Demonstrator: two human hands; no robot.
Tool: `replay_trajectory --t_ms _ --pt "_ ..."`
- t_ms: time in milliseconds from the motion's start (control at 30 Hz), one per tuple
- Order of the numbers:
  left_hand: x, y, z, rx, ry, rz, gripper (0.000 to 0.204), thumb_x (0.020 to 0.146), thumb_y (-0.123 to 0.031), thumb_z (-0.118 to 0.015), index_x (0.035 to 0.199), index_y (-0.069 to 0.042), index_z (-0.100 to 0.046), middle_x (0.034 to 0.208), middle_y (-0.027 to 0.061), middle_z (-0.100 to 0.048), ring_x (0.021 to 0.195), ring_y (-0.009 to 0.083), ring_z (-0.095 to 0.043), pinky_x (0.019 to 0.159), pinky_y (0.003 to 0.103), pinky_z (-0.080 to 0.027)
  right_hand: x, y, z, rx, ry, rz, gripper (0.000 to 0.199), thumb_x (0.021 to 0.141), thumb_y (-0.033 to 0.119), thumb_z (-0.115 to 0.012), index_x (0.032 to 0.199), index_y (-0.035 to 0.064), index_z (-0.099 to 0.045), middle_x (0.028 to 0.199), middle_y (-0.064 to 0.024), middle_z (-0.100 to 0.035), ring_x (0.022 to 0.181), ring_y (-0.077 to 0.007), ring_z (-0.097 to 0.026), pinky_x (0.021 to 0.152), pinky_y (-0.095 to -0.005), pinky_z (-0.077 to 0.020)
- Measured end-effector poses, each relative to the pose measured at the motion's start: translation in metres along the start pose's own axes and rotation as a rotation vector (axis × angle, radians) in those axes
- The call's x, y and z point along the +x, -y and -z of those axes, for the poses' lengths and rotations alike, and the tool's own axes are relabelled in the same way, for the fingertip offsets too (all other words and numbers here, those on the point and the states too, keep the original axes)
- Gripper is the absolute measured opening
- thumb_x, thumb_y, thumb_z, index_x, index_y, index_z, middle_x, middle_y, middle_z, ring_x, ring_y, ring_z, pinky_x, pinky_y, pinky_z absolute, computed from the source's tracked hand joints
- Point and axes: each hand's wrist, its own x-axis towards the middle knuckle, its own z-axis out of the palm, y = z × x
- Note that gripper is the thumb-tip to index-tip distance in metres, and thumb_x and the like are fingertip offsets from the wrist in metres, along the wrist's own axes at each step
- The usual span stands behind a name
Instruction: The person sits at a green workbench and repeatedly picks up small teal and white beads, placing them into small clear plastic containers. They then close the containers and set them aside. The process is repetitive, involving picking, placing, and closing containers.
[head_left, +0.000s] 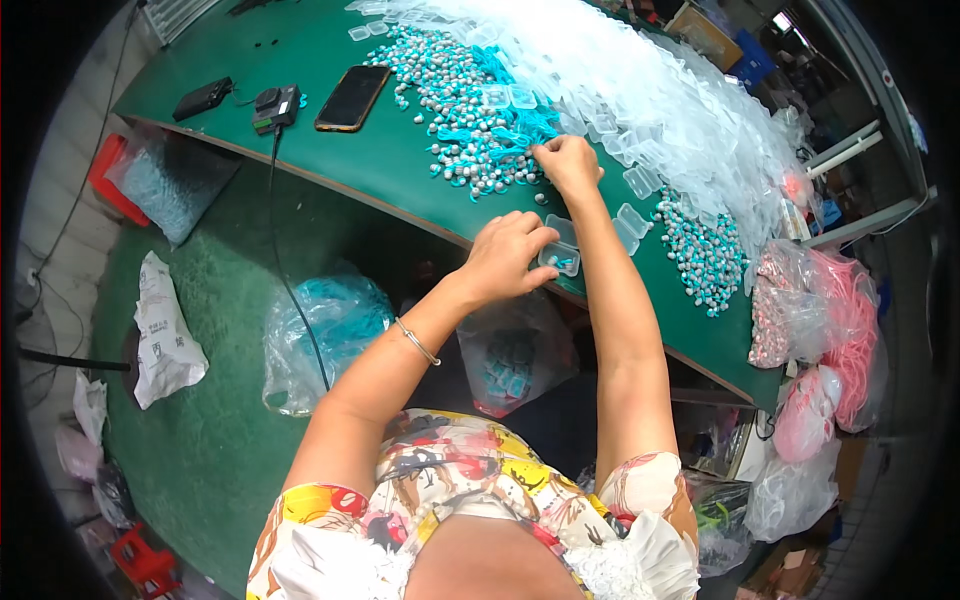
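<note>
At the near edge of the green table, my left hand (505, 256) grips a small open clear plastic box (563, 262) between thumb and fingers. A few blue-and-silver pieces lie in the box. Farther up, my right hand (570, 165) has its fingertips pinched together at the edge of a bundle of turquoise cords (525, 128); what exactly sits between them is partly hidden. Around the cords spreads a heap of small silver-and-blue pieces (450, 95), like beads or earplugs. Another open clear box (630, 228) lies just right of my right forearm.
A large mound of clear plastic boxes (640, 80) covers the far side. A smaller bead-like heap (700, 250) lies to the right. On the left rest a phone (352, 98), a small cabled device (276, 106) and a black case (203, 98). Pink cords (848, 330) hang off the right end.
</note>
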Motion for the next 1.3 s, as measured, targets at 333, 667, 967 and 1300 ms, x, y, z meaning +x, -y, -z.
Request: replay_trajectory --t_ms 333,667,967,1300 --pt "-0.001 0.003 -0.007 0.021 -0.026 -0.023 0.043 0.072 -0.03 -0.08 0.107 -0.011 -0.064 0.095 0.0068 -0.057 0.093 0.0282 -0.057 0.081 0.042 -0.046 -0.001 -0.044 -0.004 0.369 -0.04 0.085 0.025 0.073 0.035 -0.072 0.085 0.0133 -0.077 0.08 -0.0052 -0.074 0.08 -0.0237 -0.07 0.075 -0.0445 -0.0505" --pt "-0.001 0.003 -0.005 0.015 -0.032 -0.029 0.044 0.07 -0.03 -0.081 0.107 -0.011 -0.064 0.094 0.0065 -0.057 0.092 0.028 -0.057 0.08 0.042 -0.046 0.003 -0.034 -0.005 0.331 -0.031 0.042 0.024 0.069 0.026 -0.074 0.086 0.0104 -0.076 0.081 -0.0063 -0.073 0.078 -0.0216 -0.069 0.075 -0.0407 -0.0521" --pt "-0.001 0.002 -0.005 0.013 -0.033 -0.012 0.041 0.069 -0.03 -0.083 0.102 -0.012 -0.065 0.093 0.0044 -0.058 0.093 0.0259 -0.058 0.08 0.041 -0.046 -0.071 -0.086 0.05 0.537 0.011 0.32 0.018 0.08 0.008 -0.071 0.096 -0.0008 -0.072 0.08 -0.0045 -0.07 0.07 -0.0097 -0.062 0.063 -0.0267 -0.0489" --pt "0.003 -0.002 -0.002 0.006 0.024 0.048 0.042 0.069 -0.03 -0.083 0.102 -0.011 -0.066 0.093 0.0042 -0.059 0.093 0.0258 -0.058 0.081 0.041 -0.046 -0.101 -0.088 0.048 0.475 -0.172 0.427 0.015 0.082 0.0 -0.069 0.097 0.0024 -0.069 0.088 -0.008 -0.067 0.07 -0.0161 -0.062 0.065 -0.0297 -0.0497"
